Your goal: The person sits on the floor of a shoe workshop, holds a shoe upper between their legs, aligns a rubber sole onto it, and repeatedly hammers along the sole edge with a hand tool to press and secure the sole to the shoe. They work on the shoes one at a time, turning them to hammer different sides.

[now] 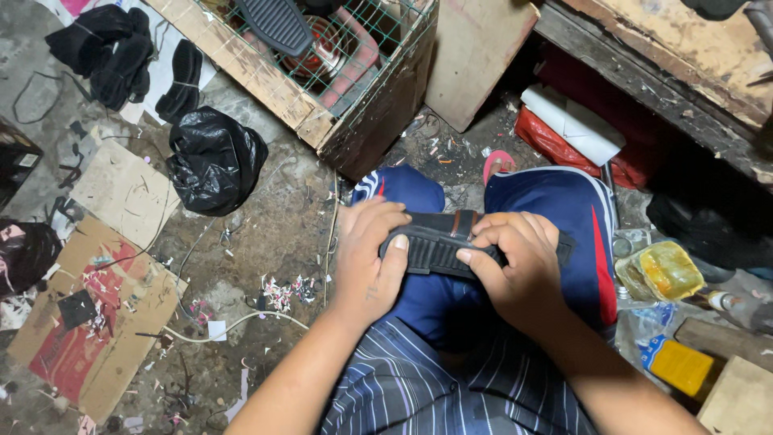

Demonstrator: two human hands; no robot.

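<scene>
You are holding the black ribbed rubber strap (451,246) over your knees; it is looking light and bendable. Your left hand (366,258) and right hand (515,266) are both clenching its ends, thumbs pressing on the ribs.

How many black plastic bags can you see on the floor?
1 for sure: a knotted black plastic bag on the concrete floor, left of the wooden crate. A dark bundle at the left edge might be another; I cannot tell.

Single head camera, looking steeply down, close over lap and littered floor (266,242).
</scene>
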